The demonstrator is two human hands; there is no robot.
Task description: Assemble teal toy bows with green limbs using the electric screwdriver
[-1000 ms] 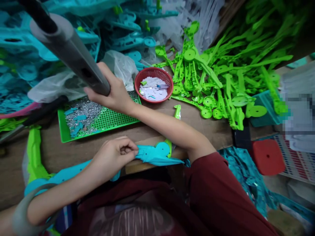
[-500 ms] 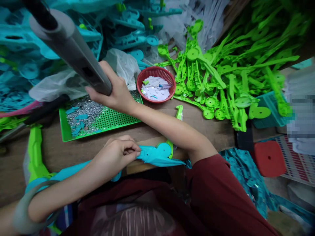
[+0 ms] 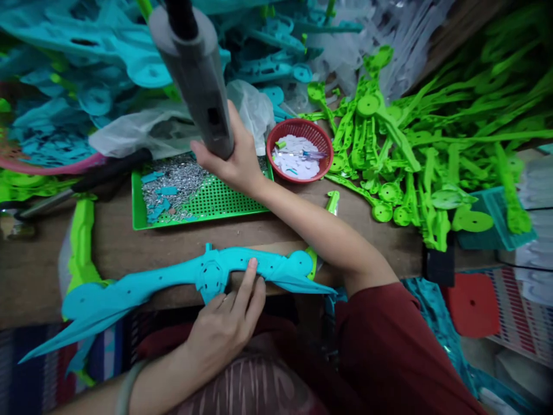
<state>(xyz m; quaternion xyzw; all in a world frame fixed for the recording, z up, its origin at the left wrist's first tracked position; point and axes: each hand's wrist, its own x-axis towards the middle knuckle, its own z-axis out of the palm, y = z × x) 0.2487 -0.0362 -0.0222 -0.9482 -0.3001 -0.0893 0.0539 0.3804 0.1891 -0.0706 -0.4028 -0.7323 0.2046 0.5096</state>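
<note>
My right hand (image 3: 242, 158) is wrapped round a grey electric screwdriver (image 3: 196, 78), raised over the green tray. Its tip is hidden. Along the table's front edge lies a turquoise plastic toy bow body (image 3: 173, 276) with a round hub in its middle and small screw holes. Green limb pieces (image 3: 82, 248) sit at its two ends. My left hand (image 3: 228, 323) reaches up from below it, fingers stretched out. The index fingertip rests on the turquoise body, right of the hub, and the hand grasps nothing.
A green perforated tray (image 3: 220, 207) holds many small screws and turquoise bits. Beside it stands a red basket (image 3: 300, 178) of white pieces. Green plastic parts (image 3: 371, 132) are heaped at right, turquoise parts (image 3: 116, 40) at back left. A black-handled tool (image 3: 112, 167) lies left.
My left hand has moved from a pinch at the turquoise body to lying below it with one finger on it. The view has shifted left; the screwdriver is now more upright.
</note>
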